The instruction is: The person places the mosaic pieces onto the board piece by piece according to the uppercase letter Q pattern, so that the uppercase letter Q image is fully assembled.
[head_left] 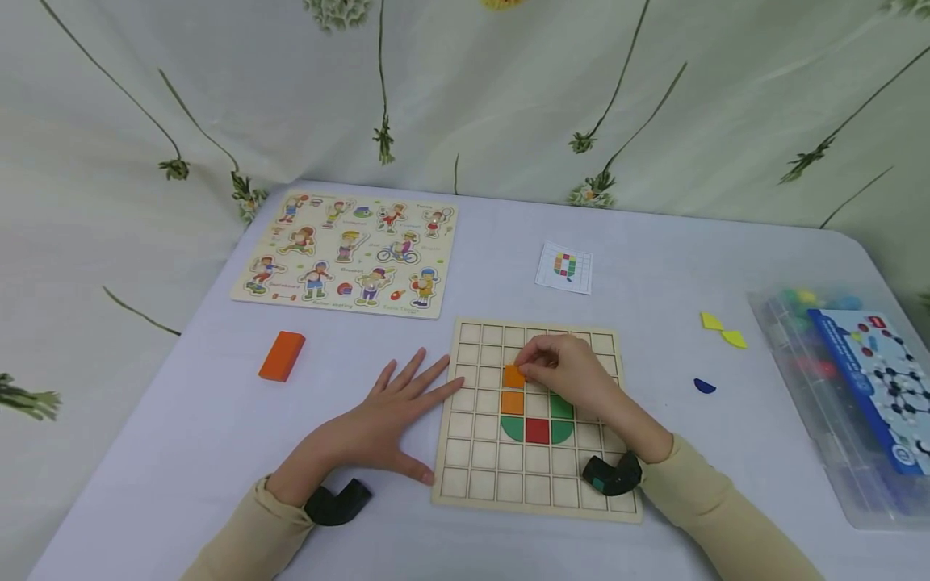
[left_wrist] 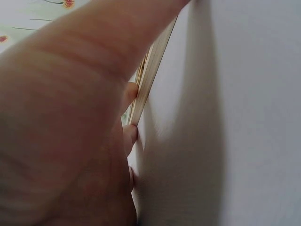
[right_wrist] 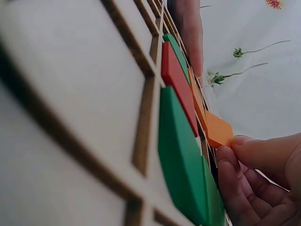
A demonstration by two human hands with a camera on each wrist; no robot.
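A wooden grid board [head_left: 497, 484] lies on the table with square cells. In its cells sit an orange square tile [head_left: 512, 403], a red square tile [head_left: 538, 431], two green rounded tiles [head_left: 512, 428] in the same row, and a green tile [head_left: 561, 406] partly under the right hand. My right hand [head_left: 570, 373] pinches another orange square tile [right_wrist: 219, 129] between thumb and fingers; in the right wrist view it is tilted at the board. My left hand [head_left: 385, 420] lies spread, its fingertips and thumb at the board's left edge.
A small pattern card [head_left: 564, 268] lies beyond the board. An orange block [head_left: 282, 356] and a sports picture puzzle [head_left: 349, 252] are at left. Yellow tiles [head_left: 734, 339], a dark blue half-round piece [head_left: 704, 386] and a clear plastic case [head_left: 814, 420] lie at right.
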